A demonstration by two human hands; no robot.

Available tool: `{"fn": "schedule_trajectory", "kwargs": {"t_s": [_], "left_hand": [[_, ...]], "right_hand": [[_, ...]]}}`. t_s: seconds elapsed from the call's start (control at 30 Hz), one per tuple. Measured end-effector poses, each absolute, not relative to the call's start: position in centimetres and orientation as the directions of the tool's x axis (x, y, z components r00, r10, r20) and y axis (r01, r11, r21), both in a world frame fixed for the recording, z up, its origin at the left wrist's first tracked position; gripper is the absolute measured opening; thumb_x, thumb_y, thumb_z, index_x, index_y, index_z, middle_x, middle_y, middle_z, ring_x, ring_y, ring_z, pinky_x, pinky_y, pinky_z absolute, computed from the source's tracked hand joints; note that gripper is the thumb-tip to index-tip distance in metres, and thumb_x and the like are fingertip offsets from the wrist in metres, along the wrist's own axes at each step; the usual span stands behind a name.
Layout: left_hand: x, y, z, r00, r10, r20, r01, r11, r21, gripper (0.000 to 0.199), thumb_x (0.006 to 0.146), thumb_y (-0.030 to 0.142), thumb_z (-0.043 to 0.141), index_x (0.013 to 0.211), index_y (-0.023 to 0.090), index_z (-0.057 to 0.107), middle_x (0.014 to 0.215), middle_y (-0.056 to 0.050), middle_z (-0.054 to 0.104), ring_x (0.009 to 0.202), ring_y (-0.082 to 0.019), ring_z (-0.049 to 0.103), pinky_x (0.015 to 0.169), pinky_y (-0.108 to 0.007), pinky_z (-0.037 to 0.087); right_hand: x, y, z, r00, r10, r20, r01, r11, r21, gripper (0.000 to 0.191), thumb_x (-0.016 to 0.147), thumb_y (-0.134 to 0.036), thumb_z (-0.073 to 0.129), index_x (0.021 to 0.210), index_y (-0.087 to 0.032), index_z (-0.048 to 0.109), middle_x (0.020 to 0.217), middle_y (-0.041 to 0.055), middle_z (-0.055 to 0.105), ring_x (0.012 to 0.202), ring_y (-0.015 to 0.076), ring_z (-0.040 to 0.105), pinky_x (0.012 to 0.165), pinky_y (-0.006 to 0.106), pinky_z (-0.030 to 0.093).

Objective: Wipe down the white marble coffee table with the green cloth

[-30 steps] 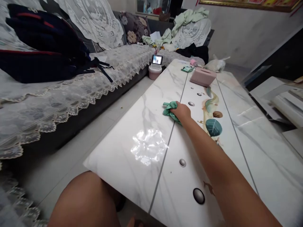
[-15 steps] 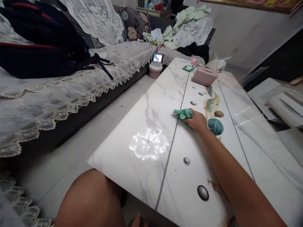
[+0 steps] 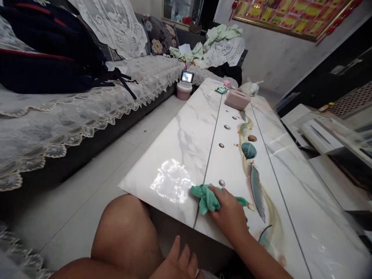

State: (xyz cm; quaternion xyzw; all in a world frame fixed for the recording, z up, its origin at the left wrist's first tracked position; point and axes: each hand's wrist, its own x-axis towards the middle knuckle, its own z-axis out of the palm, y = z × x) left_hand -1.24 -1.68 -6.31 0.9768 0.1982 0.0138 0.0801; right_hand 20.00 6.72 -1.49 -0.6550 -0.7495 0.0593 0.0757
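Observation:
My right hand (image 3: 231, 215) is closed around a bunched green cloth (image 3: 207, 198) and presses it on the glossy white marble-pattern table (image 3: 186, 131), close to the near edge. Part of the cloth sticks out past the far side of the hand. Below the table edge, by my bent knee, is my left hand (image 3: 180, 261). Its fingers are stretched out and slightly apart, with nothing in them; the lower part of that hand runs out of view.
A pink tissue box (image 3: 237, 100) stands at the table's far end, near a small green packet (image 3: 221, 90) and a plastic bag (image 3: 250, 87). On the left is a lace-covered sofa (image 3: 87, 104) with a dark backpack (image 3: 49, 50). A pink bucket (image 3: 184, 92) stands on the floor.
My right hand has drawn the green cloth from the table's middle back toward the near edge. More of my left hand has come into view at the bottom. The camera view has shifted.

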Motion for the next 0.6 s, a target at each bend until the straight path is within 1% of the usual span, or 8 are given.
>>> {"fn": "schedule_trajectory", "kwargs": {"t_s": [0.07, 0.17, 0.27, 0.33, 0.4, 0.5, 0.53, 0.6], "left_hand": [[-0.9, -1.5, -5.2, 0.912, 0.408, -0.04, 0.408, -0.893, 0.189, 0.032, 0.102, 0.026, 0.053, 0.13, 0.028, 0.067, 0.12, -0.01, 0.074, 0.109, -0.028, 0.069, 0.093, -0.049, 0.051], [-0.5, -1.3, -3.7, 0.91, 0.391, -0.139, 0.413, -0.883, 0.224, 0.031, 0.103, 0.027, 0.051, 0.129, 0.025, 0.068, 0.121, -0.014, 0.073, 0.11, -0.03, 0.069, 0.094, -0.051, 0.05], [-0.2, -1.0, -2.3, 0.905, 0.377, -0.198, 0.418, -0.876, 0.24, 0.032, 0.103, 0.025, 0.051, 0.128, 0.02, 0.068, 0.12, -0.016, 0.073, 0.111, -0.032, 0.069, 0.093, -0.054, 0.051], [-0.1, -0.8, -1.7, 0.898, 0.381, -0.222, 0.429, -0.87, 0.242, 0.033, 0.102, 0.024, 0.05, 0.13, 0.019, 0.067, 0.122, -0.017, 0.072, 0.113, -0.033, 0.068, 0.094, -0.055, 0.051], [0.0, -0.8, -1.4, 0.89, 0.372, -0.264, 0.434, -0.87, 0.236, 0.034, 0.103, 0.024, 0.049, 0.133, 0.02, 0.065, 0.125, -0.016, 0.071, 0.115, -0.034, 0.068, 0.095, -0.055, 0.051], [0.1, -0.9, -1.7, 0.886, 0.355, -0.299, 0.429, -0.873, 0.234, 0.035, 0.104, 0.024, 0.045, 0.132, 0.02, 0.065, 0.126, -0.016, 0.07, 0.114, -0.033, 0.068, 0.095, -0.055, 0.051], [0.1, -1.1, -2.0, 0.889, 0.361, -0.283, 0.429, -0.872, 0.236, 0.035, 0.105, 0.024, 0.044, 0.132, 0.021, 0.066, 0.125, -0.016, 0.071, 0.113, -0.033, 0.069, 0.095, -0.055, 0.051], [0.1, -1.3, -2.8, 0.9, 0.371, -0.229, 0.421, -0.875, 0.239, 0.034, 0.105, 0.024, 0.044, 0.13, 0.022, 0.067, 0.121, -0.016, 0.072, 0.109, -0.031, 0.07, 0.094, -0.054, 0.051]], "right_hand": [[19.7, 4.3, -2.2, -0.14, 0.989, 0.056, 0.978, 0.147, -0.15, 0.049, 0.076, -0.02, 0.059, 0.123, -0.027, 0.069, 0.094, 0.0072, 0.065, 0.08, 0.0237, 0.06, 0.066, 0.03, 0.039], [19.8, 1.6, -3.2, -0.192, 0.976, 0.1, 0.976, 0.201, -0.087, 0.052, 0.073, -0.018, 0.061, 0.123, -0.029, 0.069, 0.092, 0.0078, 0.064, 0.078, 0.0248, 0.06, 0.066, 0.033, 0.041], [21.3, -0.6, -4.0, -0.252, 0.958, 0.135, 0.967, 0.254, 0.007, 0.056, 0.071, -0.015, 0.062, 0.122, -0.035, 0.07, 0.091, 0.009, 0.064, 0.078, 0.027, 0.06, 0.067, 0.037, 0.045], [23.1, -1.8, -4.4, -0.296, 0.945, 0.138, 0.955, 0.289, 0.073, 0.057, 0.073, -0.014, 0.061, 0.124, -0.039, 0.069, 0.092, 0.0096, 0.066, 0.08, 0.0272, 0.06, 0.067, 0.037, 0.046], [25.4, -2.6, -4.7, -0.333, 0.928, 0.167, 0.94, 0.313, 0.136, 0.054, 0.078, -0.013, 0.058, 0.125, -0.039, 0.069, 0.097, 0.0099, 0.067, 0.083, 0.0265, 0.061, 0.07, 0.037, 0.047], [28.5, -2.0, -4.6, -0.28, 0.93, 0.237, 0.946, 0.226, 0.231, 0.05, 0.082, -0.011, 0.054, 0.122, -0.034, 0.072, 0.1, 0.0103, 0.069, 0.088, 0.0262, 0.062, 0.076, 0.038, 0.047], [29.2, -1.3, -4.5, -0.25, 0.937, 0.244, 0.952, 0.192, 0.24, 0.048, 0.083, -0.011, 0.054, 0.121, -0.034, 0.073, 0.1, 0.0104, 0.069, 0.088, 0.0262, 0.062, 0.076, 0.038, 0.047], [30.0, 0.8, -3.9, -0.21, 0.953, 0.217, 0.964, 0.165, 0.21, 0.044, 0.084, -0.014, 0.054, 0.118, -0.034, 0.075, 0.098, 0.0105, 0.069, 0.087, 0.0266, 0.063, 0.075, 0.038, 0.047]]}}
